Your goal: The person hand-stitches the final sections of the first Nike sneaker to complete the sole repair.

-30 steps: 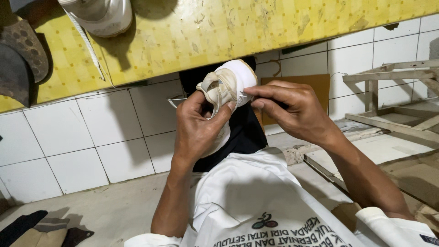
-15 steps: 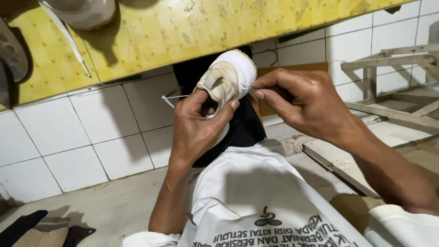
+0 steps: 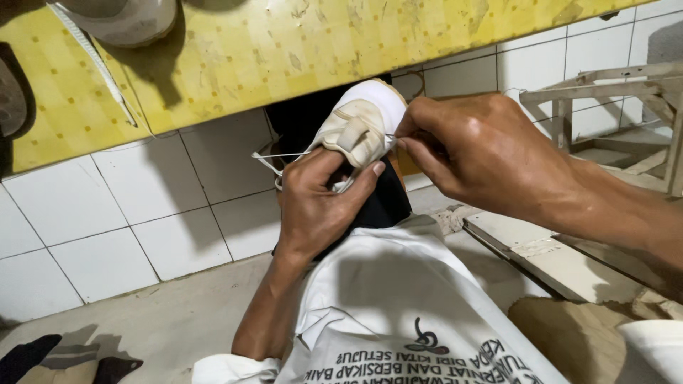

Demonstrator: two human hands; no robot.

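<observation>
The yellow board [image 3: 284, 57] overhangs the work closely from above, leaving little headroom over the white shoe [image 3: 363, 124]. The left hand [image 3: 320, 206] blocks the shoe from below, and the right hand [image 3: 469, 153] closes off its right side. A thin white thread [image 3: 284, 155] crosses the gap to the left. The wooden frame [image 3: 605, 107] crowds the right (well apart, though). Open room lies lower left, before the tiled wall [image 3: 142, 206].

A white and cream shoe [image 3: 359, 128] is seen against dark, near-black cloth [image 3: 384, 203], and a white thread [image 3: 281, 155] is drawn beside it. The board [image 3: 284, 50] above is coloured yellow — dotted with small brown marks — while the wall tiles [image 3: 142, 206] are white with grey joints. A white garment [image 3: 398, 299] is marked with black print.
</observation>
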